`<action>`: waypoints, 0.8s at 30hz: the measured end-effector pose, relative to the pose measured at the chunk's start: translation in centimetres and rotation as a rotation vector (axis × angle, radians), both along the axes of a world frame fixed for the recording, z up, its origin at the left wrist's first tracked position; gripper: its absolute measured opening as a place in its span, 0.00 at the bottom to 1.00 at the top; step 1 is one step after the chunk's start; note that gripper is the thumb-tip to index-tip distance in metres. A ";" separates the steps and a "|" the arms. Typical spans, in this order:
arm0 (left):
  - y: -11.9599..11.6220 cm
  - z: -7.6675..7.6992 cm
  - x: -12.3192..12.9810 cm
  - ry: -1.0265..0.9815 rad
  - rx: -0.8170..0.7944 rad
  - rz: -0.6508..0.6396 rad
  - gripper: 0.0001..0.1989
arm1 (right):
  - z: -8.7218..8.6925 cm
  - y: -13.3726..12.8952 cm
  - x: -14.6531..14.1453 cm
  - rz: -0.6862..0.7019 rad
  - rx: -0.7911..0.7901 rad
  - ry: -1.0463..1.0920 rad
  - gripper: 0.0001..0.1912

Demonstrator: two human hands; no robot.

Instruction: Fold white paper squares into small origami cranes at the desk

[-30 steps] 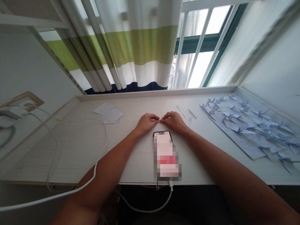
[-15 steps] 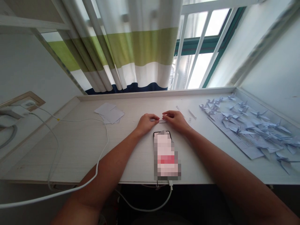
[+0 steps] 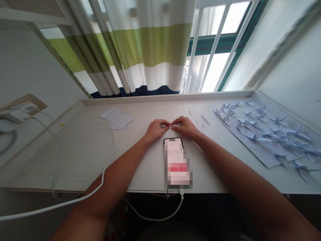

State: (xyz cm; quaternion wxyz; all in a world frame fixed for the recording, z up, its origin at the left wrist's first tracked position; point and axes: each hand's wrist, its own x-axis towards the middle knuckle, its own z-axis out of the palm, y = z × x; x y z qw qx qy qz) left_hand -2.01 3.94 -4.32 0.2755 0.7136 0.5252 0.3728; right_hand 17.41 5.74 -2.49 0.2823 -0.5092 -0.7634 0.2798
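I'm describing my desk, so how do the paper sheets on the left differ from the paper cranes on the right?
The paper sheets lie flat; the paper cranes are folded, with points sticking up. The sheets are few and overlap in one small group, while the cranes are many and spread out, some over a printed sheet. Both are pale paper.

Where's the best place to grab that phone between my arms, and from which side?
Probably by its two long edges, from above: the phone lies flat, screen up. A white plug occupies its near end, and your left hand and right hand are just beyond its far end.
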 end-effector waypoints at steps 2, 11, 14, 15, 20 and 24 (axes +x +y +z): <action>0.0 0.0 -0.1 -0.003 -0.007 -0.004 0.08 | 0.3 0.0 0.2 0.005 -0.031 -0.001 0.09; -0.1 -0.1 -0.1 0.018 -0.010 0.023 0.09 | 0.6 -0.4 0.7 0.028 -0.105 0.164 0.09; 0.0 -0.2 0.0 0.012 -0.014 0.014 0.09 | 0.4 -0.5 0.4 0.037 -0.013 0.071 0.08; 0.0 -0.2 0.0 0.006 -0.018 0.013 0.09 | 0.3 -0.4 0.3 0.035 0.014 0.038 0.08; -0.4 0.5 0.0 -0.080 -0.099 0.030 0.11 | 0.0 -0.2 0.0 0.019 0.028 -0.045 0.08; -0.7 1.0 -0.4 -0.154 -0.133 -0.018 0.11 | 0.1 -0.2 0.0 0.011 0.017 -0.068 0.09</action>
